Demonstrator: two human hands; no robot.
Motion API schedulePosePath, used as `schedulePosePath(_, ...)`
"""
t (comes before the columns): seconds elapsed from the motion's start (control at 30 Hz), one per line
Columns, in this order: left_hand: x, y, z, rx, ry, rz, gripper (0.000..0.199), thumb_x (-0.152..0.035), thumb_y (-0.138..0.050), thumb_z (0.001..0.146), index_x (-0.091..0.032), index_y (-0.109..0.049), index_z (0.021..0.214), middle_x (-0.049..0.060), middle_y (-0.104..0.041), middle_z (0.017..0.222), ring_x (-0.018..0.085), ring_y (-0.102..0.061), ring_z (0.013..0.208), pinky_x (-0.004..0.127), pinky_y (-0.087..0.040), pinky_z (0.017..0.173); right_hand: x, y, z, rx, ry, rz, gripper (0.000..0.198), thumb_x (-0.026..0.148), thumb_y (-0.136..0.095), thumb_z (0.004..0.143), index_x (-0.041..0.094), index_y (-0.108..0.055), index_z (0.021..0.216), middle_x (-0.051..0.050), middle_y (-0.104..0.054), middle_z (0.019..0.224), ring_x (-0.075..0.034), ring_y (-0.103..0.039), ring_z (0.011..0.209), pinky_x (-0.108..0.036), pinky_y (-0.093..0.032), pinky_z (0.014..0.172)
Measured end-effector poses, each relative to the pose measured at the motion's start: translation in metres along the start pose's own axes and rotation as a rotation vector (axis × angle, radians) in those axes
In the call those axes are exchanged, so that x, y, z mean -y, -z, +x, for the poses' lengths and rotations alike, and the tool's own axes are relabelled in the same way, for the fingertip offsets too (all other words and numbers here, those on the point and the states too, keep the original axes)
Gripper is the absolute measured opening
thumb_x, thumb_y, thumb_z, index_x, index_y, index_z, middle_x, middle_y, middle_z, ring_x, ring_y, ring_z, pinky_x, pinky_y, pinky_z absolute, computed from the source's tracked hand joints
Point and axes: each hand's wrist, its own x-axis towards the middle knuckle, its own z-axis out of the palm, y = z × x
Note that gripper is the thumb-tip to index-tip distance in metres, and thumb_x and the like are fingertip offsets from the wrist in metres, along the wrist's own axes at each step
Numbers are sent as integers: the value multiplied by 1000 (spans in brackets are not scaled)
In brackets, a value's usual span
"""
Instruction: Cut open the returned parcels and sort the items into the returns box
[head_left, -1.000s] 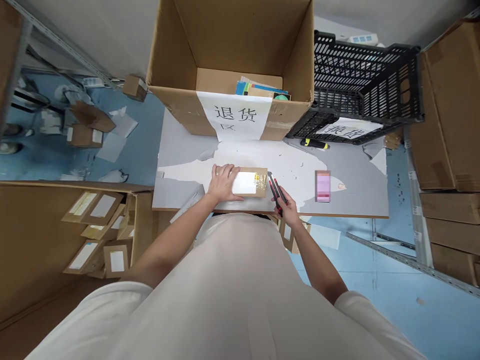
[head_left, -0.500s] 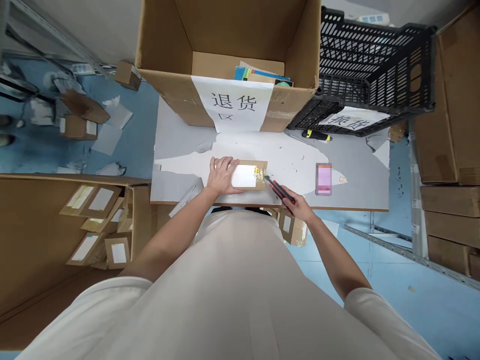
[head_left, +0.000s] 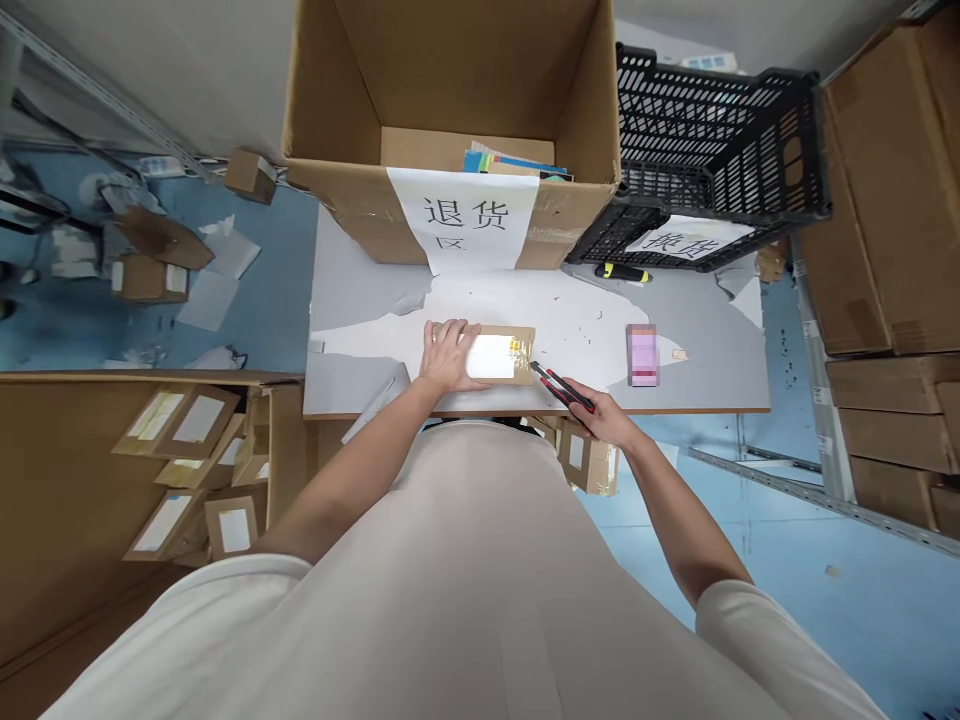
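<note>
A small brown cardboard parcel with a white label lies on the worktable, with clear tape at its right end. My left hand grips the left part of the parcel from above, fingers at its far edge and thumb near its front edge. In my right hand is a red and black box cutter, fingers wrapped round the handle. Its tip points left and sits at the taped right end of the parcel; whether it touches the tape I cannot tell.
Behind the parcel stands a large open carton with flat packets inside. Beside it are a black plastic crate and a yellow-black tool. A pink blurred item lies to the right. Another big carton at left holds parcels.
The camera view has shifted slightly. Left hand and parcel stay together in nearly the same place. The box cutter's tip has moved a little toward me along the parcel's right end.
</note>
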Motion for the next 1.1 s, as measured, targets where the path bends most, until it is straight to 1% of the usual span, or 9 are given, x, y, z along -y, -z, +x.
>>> schedulePosePath(0.2,1,-3,-1,-15,9,0,105,-64,-70,55,-17,-35,142,19,-42,139,40,-34,129,61,-2,112,-18,-17,-9,-98,-4,-60,63,47,-50,85,22,-42,142,2,-58,66,-8,-40,42,-23,-38,41)
schedulePosePath(0.33,3,-3,0,-13,-13,-3,107,-67,-68,57,-15,-33,143,21,-38,144,41,-30,133,63,-1,112,-33,-9,-19,-217,-4,-56,68,51,-47,86,23,-32,146,-3,-66,81,-10,-43,42,-26,-41,42)
schedulePosePath(0.43,4,-1,0,-25,-54,7,104,-68,-67,60,-14,-34,143,22,-35,147,43,-25,137,66,1,110,-45,0,-8,-480,-33,-184,73,52,-42,88,21,-20,150,-7,-67,93,-16,-54,52,-33,-50,54)
schedulePosePath(0.53,2,-2,-11,-64,-126,25,88,-63,-63,70,-15,-40,139,21,-37,146,41,-25,138,67,-1,110,-55,-4,31,-708,-104,-432,58,43,-29,93,15,-34,144,-15,-62,111,-25,-61,86,-39,-49,79)
schedulePosePath(0.67,-10,-10,-45,-71,-175,50,60,-47,-55,84,-17,-45,134,19,-41,144,35,-33,136,60,-13,112,-68,-30,91,-682,-180,-671,53,27,-29,92,15,-32,143,-19,-48,123,-29,-52,105,-41,-44,87)
schedulePosePath(0.83,-25,-22,-75,-30,-82,41,62,-40,-54,84,-15,-40,139,20,-40,145,36,-32,136,58,-20,110,-78,-39,113,-577,-243,-846,55,27,-41,88,14,-33,141,-20,-45,124,-33,-43,113,-46,-40,91)
schedulePosePath(0.9,-27,-24,-77,-22,-63,26,62,-38,-53,84,-15,-39,140,19,-40,145,35,-31,137,57,-20,111,-65,-30,114,-653,-149,-840,56,33,-41,89,12,-33,140,-21,-42,129,-34,-39,119,-49,-37,95)
schedulePosePath(1.0,-24,-25,-75,-13,-64,-4,60,-36,-52,83,-15,-41,139,18,-40,144,35,-31,136,55,-19,111,-20,-18,121,-732,189,-832,58,40,-33,93,11,-27,143,-22,-36,137,-33,-33,127,-49,-32,101)
schedulePosePath(1.1,-22,-25,-72,13,-61,-45,64,-38,-55,80,-14,-42,138,19,-41,143,35,-33,135,54,-20,112,31,-23,135,-386,497,-1029,65,48,-41,91,15,-27,144,-19,-34,144,-32,-29,131,-46,-26,105)
